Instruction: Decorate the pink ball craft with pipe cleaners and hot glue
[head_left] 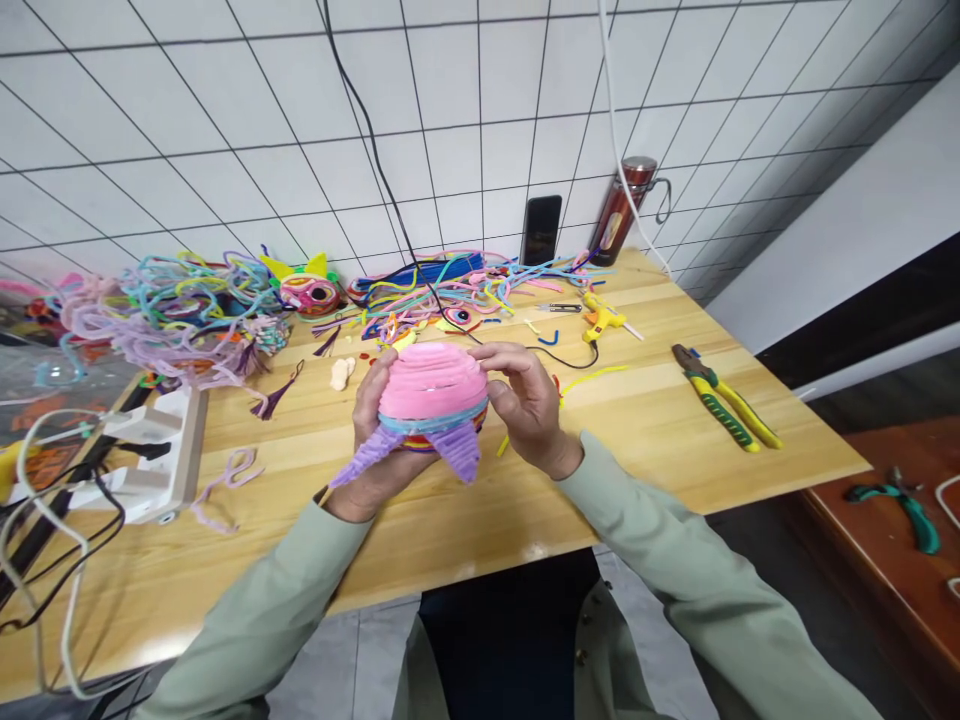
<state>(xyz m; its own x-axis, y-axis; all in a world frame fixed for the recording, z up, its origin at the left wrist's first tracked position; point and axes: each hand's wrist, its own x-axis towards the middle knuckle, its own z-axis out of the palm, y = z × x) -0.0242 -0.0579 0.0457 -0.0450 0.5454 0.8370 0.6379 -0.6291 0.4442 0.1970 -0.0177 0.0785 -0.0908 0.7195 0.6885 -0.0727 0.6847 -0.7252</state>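
Your pink craft piece [433, 385], a fuzzy dome with a blue band [397, 424] and two purple points [457, 458] toward you, is held up over the near part of the surface [525, 510], to the left of the yellow glue gun [602, 318] and nearer to you than it. Expect it to be light and soft-skinned, giving a little under pressure, with a nap that should grip well rather than slip; how firm the core is, you cannot tell from here. Take hold of the broad rounded body, low and from the side, and spare the purple points, which look likely to bend or pull loose if squeezed. Your left hand [381, 478] does just that: its palm lies beneath, and its fingers wrap the left flank, gripping the piece and carrying what weight there is. Your right hand [531, 408] is at the opposite flank, on the glue gun's side, with fingers half curled and thumb parted from the index; they are not closed round the piece, and whether the index tip presses on the pink or only hovers beside it is hard to tell. Both forearms reach forward and inward in green sleeves [679, 545], with the right wrist bent toward the dome and the left turned palm-up.
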